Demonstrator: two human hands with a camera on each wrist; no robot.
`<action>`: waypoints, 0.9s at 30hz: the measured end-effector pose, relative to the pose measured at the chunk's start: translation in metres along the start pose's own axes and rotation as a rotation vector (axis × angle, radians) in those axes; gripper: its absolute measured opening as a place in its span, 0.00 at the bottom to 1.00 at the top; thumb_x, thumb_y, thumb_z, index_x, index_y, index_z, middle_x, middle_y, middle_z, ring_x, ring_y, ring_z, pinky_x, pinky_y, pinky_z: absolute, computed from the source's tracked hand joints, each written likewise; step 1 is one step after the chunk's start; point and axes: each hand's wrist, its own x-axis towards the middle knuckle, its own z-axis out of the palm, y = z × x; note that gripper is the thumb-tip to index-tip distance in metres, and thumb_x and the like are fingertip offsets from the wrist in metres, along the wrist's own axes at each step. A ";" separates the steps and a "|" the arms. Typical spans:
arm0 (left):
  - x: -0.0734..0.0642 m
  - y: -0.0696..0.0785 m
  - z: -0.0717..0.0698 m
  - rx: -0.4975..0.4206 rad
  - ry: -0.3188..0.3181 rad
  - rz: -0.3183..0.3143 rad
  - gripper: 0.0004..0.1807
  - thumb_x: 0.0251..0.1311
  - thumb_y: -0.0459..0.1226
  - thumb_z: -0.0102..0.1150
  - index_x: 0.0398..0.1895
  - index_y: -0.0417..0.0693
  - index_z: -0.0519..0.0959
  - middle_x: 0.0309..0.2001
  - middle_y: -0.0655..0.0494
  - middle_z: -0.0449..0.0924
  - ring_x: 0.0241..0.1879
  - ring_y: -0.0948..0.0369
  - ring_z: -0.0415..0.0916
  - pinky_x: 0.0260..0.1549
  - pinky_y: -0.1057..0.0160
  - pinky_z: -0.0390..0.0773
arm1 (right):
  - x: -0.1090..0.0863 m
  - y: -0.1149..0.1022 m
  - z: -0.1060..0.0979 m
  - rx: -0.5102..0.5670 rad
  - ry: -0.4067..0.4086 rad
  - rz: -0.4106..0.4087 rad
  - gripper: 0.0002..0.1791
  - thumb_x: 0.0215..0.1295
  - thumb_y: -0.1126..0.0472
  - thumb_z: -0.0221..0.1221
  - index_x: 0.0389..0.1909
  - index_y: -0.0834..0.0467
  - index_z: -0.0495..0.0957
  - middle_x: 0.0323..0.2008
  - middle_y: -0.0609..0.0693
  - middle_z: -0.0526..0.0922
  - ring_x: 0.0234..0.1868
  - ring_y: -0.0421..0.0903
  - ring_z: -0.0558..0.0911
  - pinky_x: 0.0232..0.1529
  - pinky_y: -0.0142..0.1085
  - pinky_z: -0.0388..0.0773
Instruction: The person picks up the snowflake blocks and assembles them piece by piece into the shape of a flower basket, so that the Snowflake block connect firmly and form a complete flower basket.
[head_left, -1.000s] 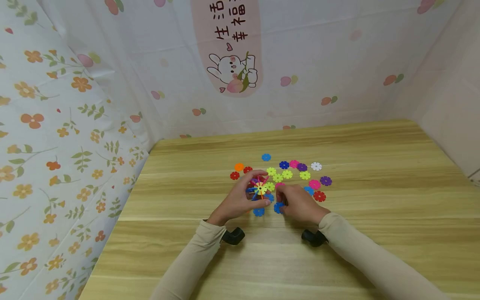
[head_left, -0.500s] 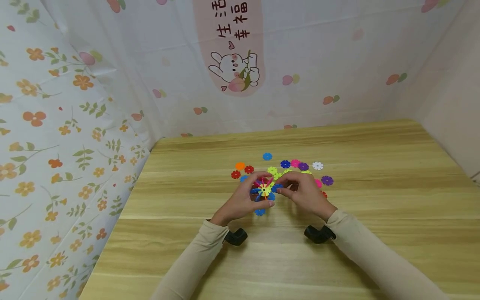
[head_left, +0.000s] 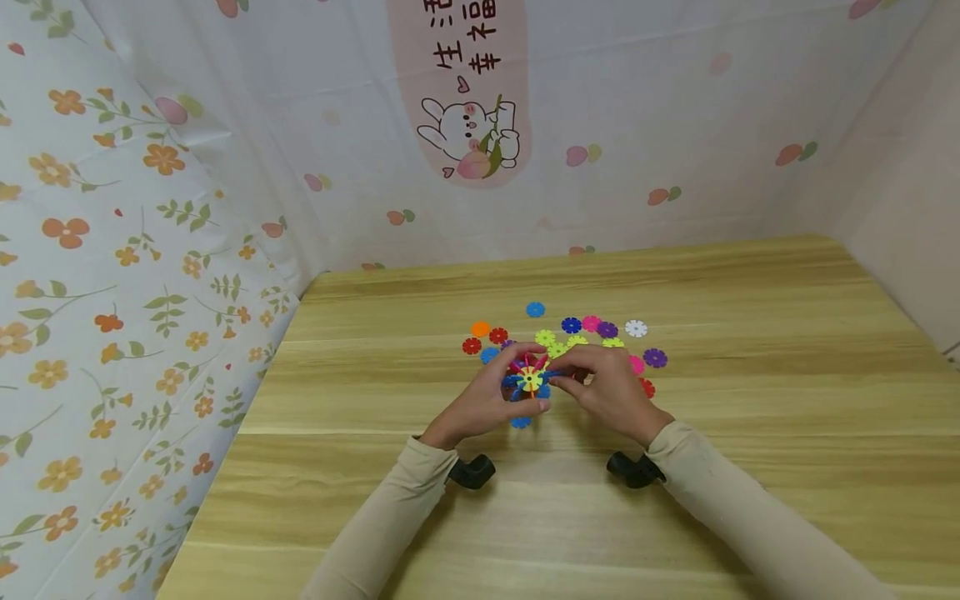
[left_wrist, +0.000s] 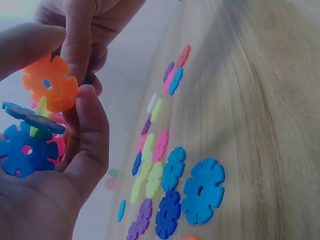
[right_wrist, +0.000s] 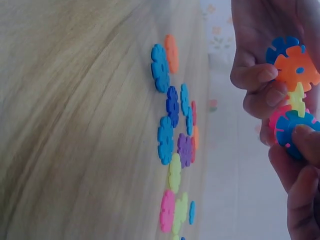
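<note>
My left hand (head_left: pixel 480 402) holds a cluster of interlocked notched plastic discs, with a yellow disc (head_left: pixel 530 379) at its centre. Pink, blue and orange discs stick out round that centre; the orange disc (left_wrist: pixel 62 95) shows large between thumb and finger in the left wrist view. On the cluster's right side, my right hand (head_left: pixel 618 390) pinches a blue disc (right_wrist: pixel 286 131) against the yellow one's edge. Whether its slot has engaged is hidden by the fingers. Both hands are raised above the table.
Loose notched discs lie flat on the wooden table (head_left: pixel 712 500) beyond and beneath the hands. Among them are a white disc (head_left: pixel 636 328), a purple disc (head_left: pixel 655 358) and a light blue disc (head_left: pixel 535 310). Patterned cloth (head_left: pixel 330 167) hangs behind and to the left.
My right hand has lifted a blue disc from the table and brought it up and left to the cluster. The left hand keeps its hold with little movement.
</note>
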 end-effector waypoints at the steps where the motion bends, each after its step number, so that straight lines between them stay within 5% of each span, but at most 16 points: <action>1: 0.001 0.000 0.000 0.004 -0.008 0.003 0.34 0.57 0.39 0.63 0.65 0.63 0.60 0.58 0.56 0.64 0.51 0.50 0.72 0.43 0.61 0.77 | 0.000 0.000 0.000 0.000 0.002 -0.005 0.10 0.48 0.70 0.69 0.32 0.56 0.84 0.29 0.42 0.82 0.26 0.35 0.77 0.26 0.30 0.77; 14: 0.005 0.002 0.005 -0.063 -0.040 -0.022 0.33 0.59 0.39 0.61 0.65 0.64 0.58 0.58 0.58 0.62 0.52 0.46 0.70 0.44 0.61 0.76 | 0.000 0.004 -0.004 0.081 -0.007 0.013 0.11 0.47 0.72 0.69 0.31 0.55 0.85 0.29 0.41 0.82 0.26 0.36 0.77 0.27 0.31 0.78; 21: -0.003 0.004 -0.007 -0.002 0.041 -0.058 0.35 0.55 0.38 0.65 0.64 0.61 0.60 0.60 0.53 0.62 0.48 0.50 0.72 0.43 0.60 0.77 | 0.003 0.013 0.001 0.049 -0.058 0.062 0.10 0.50 0.69 0.68 0.34 0.57 0.82 0.30 0.42 0.82 0.30 0.38 0.79 0.27 0.33 0.77; 27: -0.011 0.021 -0.012 -0.024 0.059 -0.072 0.33 0.56 0.34 0.63 0.64 0.51 0.60 0.60 0.44 0.62 0.46 0.51 0.73 0.43 0.60 0.76 | 0.008 0.014 0.007 -0.066 -0.289 0.202 0.05 0.52 0.67 0.67 0.31 0.59 0.82 0.25 0.42 0.79 0.25 0.39 0.75 0.25 0.32 0.74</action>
